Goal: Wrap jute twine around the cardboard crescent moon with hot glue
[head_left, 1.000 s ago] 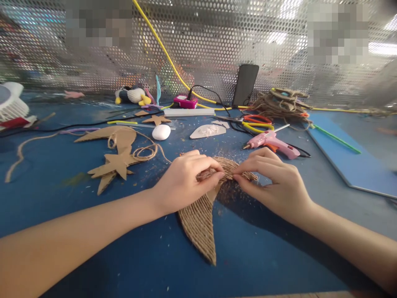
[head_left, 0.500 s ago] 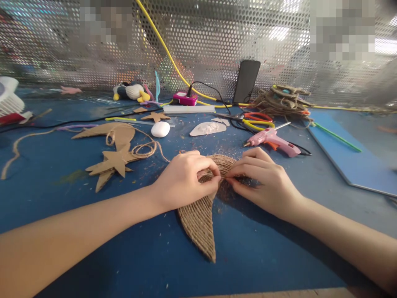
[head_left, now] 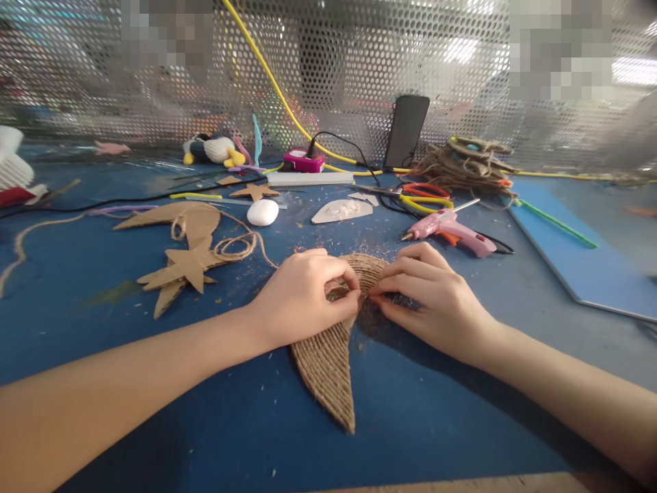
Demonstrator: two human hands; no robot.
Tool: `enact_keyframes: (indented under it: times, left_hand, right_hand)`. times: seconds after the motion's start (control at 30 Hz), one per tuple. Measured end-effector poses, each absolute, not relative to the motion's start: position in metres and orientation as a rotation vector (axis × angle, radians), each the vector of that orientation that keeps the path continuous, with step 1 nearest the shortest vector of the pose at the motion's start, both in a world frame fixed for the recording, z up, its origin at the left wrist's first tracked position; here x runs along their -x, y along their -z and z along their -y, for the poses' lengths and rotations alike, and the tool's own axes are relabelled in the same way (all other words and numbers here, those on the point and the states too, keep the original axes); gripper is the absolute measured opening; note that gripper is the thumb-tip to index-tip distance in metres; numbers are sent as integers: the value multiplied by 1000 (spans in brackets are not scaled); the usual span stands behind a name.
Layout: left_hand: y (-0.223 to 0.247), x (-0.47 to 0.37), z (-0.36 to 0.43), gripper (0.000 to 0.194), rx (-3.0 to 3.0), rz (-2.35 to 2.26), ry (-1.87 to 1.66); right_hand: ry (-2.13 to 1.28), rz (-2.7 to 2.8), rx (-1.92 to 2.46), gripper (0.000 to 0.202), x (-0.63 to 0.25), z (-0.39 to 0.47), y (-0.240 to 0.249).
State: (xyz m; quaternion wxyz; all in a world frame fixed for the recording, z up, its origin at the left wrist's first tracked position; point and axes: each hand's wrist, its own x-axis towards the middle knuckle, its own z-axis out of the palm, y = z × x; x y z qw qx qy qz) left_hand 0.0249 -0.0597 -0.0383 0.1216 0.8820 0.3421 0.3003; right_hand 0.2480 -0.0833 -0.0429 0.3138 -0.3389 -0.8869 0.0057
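A curved crescent-shaped piece covered in rows of brown twine [head_left: 328, 380] lies on the blue table, its pointed end toward me. My left hand [head_left: 308, 294] rests over its middle, thumb and forefinger closed in a pinch at its inner edge, on the twine. A loose strand of twine [head_left: 264, 250] runs from a coil on the left to beneath this hand. On the other side, my right hand [head_left: 428, 298] has its thumb and fingertips pressed together against the crescent's edge. Whatever is between those right fingertips is too small to make out.
Cardboard cutouts [head_left: 192, 267] lie left, near a white egg-shaped piece [head_left: 263, 213]. A pink glue gun [head_left: 452, 229] and scissors [head_left: 426, 198] lie beyond my right hand. A phone [head_left: 407, 131] leans on the perforated metal screen [head_left: 339, 68]. A blue board [head_left: 580, 267] lies right.
My fingertips are slightly farther apart, and the right hand's tips now lie lower along the crescent's edge. The whole view has shifted a little; the crescent stays in place.
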Motion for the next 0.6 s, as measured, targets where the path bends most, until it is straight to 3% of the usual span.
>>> enact_keyframes:
  times: [0.6]
  left_hand:
    - [38,-26,59,7,-2548,-1029,-824]
  right_hand:
    - [222,2459,829,18,-255,85,42]
